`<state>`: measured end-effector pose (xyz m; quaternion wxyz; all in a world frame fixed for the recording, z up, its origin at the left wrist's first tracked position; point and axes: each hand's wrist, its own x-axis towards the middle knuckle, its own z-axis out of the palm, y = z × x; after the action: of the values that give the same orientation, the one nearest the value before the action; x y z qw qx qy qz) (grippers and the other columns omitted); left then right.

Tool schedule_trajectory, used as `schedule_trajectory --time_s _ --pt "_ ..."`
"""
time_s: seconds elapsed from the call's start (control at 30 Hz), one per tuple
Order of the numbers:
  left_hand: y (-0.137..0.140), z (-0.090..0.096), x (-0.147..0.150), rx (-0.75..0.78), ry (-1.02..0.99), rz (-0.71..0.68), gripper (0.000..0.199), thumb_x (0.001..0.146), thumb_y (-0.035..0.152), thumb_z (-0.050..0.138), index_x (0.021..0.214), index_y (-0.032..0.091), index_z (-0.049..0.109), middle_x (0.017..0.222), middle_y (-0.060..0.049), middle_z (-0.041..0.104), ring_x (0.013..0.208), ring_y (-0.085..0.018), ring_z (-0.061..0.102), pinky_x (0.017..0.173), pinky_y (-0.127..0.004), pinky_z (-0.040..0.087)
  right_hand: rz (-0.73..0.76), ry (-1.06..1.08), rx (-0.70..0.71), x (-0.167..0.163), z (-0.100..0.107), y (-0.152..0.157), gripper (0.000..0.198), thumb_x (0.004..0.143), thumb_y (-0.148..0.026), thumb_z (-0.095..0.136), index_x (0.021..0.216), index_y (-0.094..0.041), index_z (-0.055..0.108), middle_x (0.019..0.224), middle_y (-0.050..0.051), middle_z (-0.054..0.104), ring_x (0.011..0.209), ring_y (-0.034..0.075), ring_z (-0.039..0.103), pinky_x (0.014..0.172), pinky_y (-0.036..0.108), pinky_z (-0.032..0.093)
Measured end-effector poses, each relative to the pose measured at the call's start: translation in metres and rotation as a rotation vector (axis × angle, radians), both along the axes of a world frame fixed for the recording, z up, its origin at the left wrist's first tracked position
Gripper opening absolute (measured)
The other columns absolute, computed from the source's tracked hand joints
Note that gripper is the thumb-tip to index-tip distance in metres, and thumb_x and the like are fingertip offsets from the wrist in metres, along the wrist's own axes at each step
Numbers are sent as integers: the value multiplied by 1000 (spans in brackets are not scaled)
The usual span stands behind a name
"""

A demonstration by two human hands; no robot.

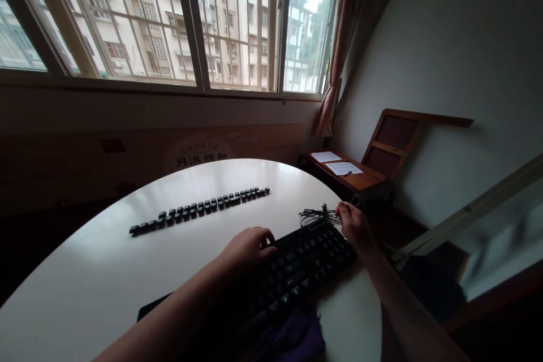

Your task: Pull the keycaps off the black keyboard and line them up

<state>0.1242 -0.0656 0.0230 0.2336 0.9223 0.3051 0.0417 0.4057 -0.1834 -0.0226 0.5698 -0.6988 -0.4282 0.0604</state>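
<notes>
A black keyboard (297, 263) lies at a slant on the white round table (178, 271). My left hand (252, 243) grips its back edge, fingers curled, while my forearm hides much of its left part. Beyond the keyboard's back right corner, my right hand (354, 223) is closed on a thin wire keycap puller (357, 199), whose wire loops stick out past the fingers. Close by that hand lies a bundled black cable (316, 214). Black keycaps (201, 209) stand in a long double row behind the keyboard.
Purple cloth (297, 336) lies at the keyboard's near side. Past the table, a wooden bench (369, 179) holds paper sheets (343, 168) and a pen (348, 173). A barred window (237, 28) and a curtain (333, 85) are at the back.
</notes>
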Motion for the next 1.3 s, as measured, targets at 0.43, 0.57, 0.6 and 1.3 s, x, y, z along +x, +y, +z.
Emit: schedule_trajectory --time_s 0.43,0.57,0.6,1.3 --pt "0 1 1 -4 5 0 26 80 39 57 98 24 69 101 -5 70 92 -24 63 75 -32 47 173 -182 -65 5 15 8 42 92 -53 42 67 -20 52 58 0 53 56 16 50 57 26 40" --pt "0 1 1 -10 6 0 27 80 39 57 98 24 69 101 -5 70 93 -24 63 75 -31 48 170 -182 -58 6 13 7 43 93 -52 41 66 -20 51 57 0 52 54 15 48 55 26 39" --pt "0 2 1 -12 3 1 27 80 40 57 98 24 69 101 -5 70 93 -24 63 75 -31 48 167 -179 -55 6 12 7 43 93 -52 41 66 -20 51 57 -1 51 53 15 48 54 26 39" --pt "-1 4 0 -22 20 19 24 81 38 59 98 24 69 103 -5 70 95 -24 63 75 -31 47 217 -219 -43 2 -5 5 38 97 -45 38 69 -22 48 58 -1 50 56 16 49 56 26 39"
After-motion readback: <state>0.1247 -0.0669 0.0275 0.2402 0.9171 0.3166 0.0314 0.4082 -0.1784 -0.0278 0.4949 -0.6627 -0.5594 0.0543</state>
